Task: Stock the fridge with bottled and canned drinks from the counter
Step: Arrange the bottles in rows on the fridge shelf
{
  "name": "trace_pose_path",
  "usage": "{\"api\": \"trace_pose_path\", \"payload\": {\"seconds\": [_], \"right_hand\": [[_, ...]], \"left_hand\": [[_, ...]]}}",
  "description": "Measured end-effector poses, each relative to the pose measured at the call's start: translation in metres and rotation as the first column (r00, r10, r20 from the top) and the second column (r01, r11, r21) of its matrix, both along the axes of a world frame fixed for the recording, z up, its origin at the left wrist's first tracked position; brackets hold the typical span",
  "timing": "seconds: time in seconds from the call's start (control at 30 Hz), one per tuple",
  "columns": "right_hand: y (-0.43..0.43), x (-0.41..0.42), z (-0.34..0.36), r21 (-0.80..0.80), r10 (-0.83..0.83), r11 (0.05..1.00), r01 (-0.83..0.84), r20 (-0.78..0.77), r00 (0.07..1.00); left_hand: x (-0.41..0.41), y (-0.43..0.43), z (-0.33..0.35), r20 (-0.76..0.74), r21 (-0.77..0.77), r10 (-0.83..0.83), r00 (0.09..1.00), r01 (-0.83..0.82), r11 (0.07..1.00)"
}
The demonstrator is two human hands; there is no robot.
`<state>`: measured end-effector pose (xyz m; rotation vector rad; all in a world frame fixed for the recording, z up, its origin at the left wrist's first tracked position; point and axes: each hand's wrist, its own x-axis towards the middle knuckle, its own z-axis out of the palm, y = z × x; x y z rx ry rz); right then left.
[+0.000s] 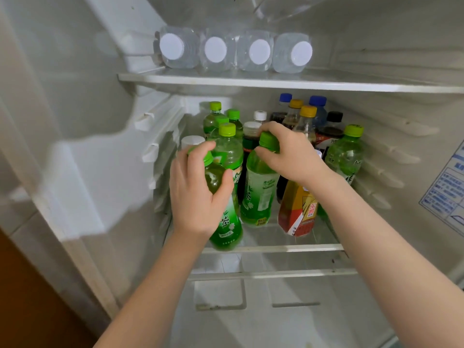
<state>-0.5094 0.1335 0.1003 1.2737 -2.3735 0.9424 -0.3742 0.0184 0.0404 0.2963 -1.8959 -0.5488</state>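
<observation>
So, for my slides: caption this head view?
Left hand grips the left green bottle, right hand the right green bottle, at the stocked fridge shelf.

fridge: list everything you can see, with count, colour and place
water bottles: four, clear with white caps, lying on the upper shelf
green tea bottles: seven as far as I can tell, green caps, lower shelf
yellow-capped bottles: two, dark drink, lower shelf back
blue-capped bottles: two, behind those
black-capped bottle: one, dark, back right
white-capped bottles: at least three, among the green ones
red-labelled bottle: one, amber, front right
sticker: one, blue and white, right wall
left hand: one, fingers grip the front-left green bottle
right hand: one, fingers grip the middle green bottle by its cap
</observation>
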Motion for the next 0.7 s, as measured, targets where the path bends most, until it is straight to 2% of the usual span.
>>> {"api": "trace_pose_path", "payload": {"seconds": [0.13, 0.3, 0.4, 0.5, 0.57, 0.63, 0.7], "right_hand": [[0.005, -0.002, 0.003, -0.011, 0.124, 0.992, -0.124, 0.138, 0.983], [0.001, -0.013, 0.003, -0.042, 0.146, 0.989, -0.140, 0.245, 0.959], [-0.006, -0.018, 0.004, 0.013, 0.074, 0.997, -0.077, 0.176, 0.982], [-0.015, -0.024, 0.014, -0.099, -0.029, 0.995, 0.030, 0.013, 1.000], [-0.023, -0.032, 0.023, -0.153, -0.105, 0.983, 0.098, -0.037, 0.994], [-0.031, -0.041, 0.030, -0.039, -0.178, 0.983, 0.177, -0.026, 0.984], [-0.042, -0.048, 0.038, 0.160, -0.233, 0.962, 0.223, 0.047, 0.971]], "left_hand": [[0.006, -0.006, -0.003, -0.031, 0.018, -0.007, 0.999, 0.008, 1.000], [0.008, -0.014, -0.007, -0.107, 0.000, -0.001, 0.994, 0.001, 1.000], [0.007, -0.015, -0.006, -0.098, -0.007, 0.014, 0.995, -0.015, 1.000], [0.005, -0.014, -0.005, -0.069, -0.017, 0.012, 0.998, -0.013, 1.000], [0.006, -0.014, -0.005, -0.070, -0.019, 0.002, 0.998, -0.003, 1.000], [0.007, -0.013, -0.005, -0.078, -0.020, -0.005, 0.997, 0.003, 1.000], [0.005, -0.013, -0.005, -0.080, -0.015, -0.005, 0.997, 0.004, 1.000]]}}
